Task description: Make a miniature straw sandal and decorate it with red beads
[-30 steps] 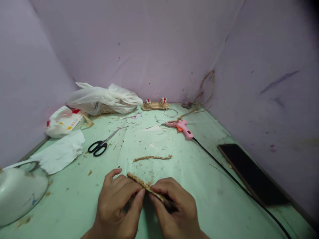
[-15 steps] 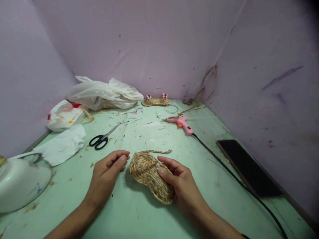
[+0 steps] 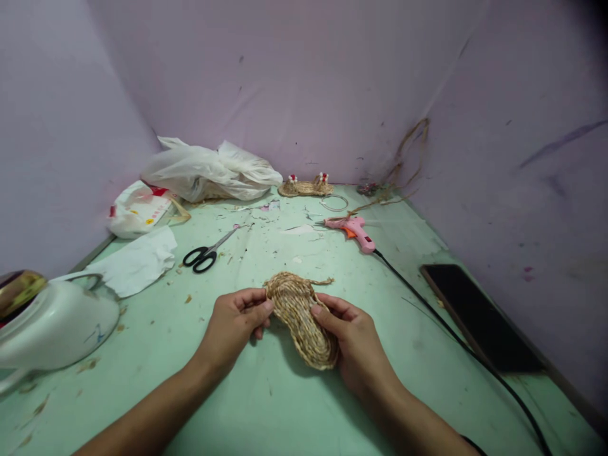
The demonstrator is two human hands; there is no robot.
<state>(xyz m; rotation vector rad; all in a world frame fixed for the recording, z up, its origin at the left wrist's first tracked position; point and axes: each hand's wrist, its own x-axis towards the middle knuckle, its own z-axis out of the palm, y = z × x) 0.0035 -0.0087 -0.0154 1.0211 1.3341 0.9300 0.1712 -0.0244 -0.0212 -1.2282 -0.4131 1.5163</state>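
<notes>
1. The woven sole [image 3: 301, 323] is held at the near middle of the green table [image 3: 228, 411], between the two hands, its coiled face turned up
2. Its long axis runs slantwise, from far left to near right; the broader end points away and leftward, the narrower end toward the person and rightward
3. The left hand [image 3: 242, 316] has thumb and forefinger clamped on the sole's left edge, by the broad end
4. The right hand [image 3: 349, 329] is clamped on the right edge, thumb on the upper face, other fingers partly hidden
5. Just behind the broad end lies a braided cord [image 3: 325, 280], partly covered from view by the sole
6. Farther off, black-handled scissors [image 3: 202, 258] lie to the left and a pink glue gun [image 3: 358, 234] to the right; its black cable [image 3: 427, 310] runs nearward between the right hand and a dark phone [image 3: 482, 316]
7. At the back wall, a beaded woven piece [image 3: 306, 189] sits beside a white plastic bag [image 3: 213, 171]
8. A white vessel [image 3: 71, 323] stands well left of the hands
</notes>
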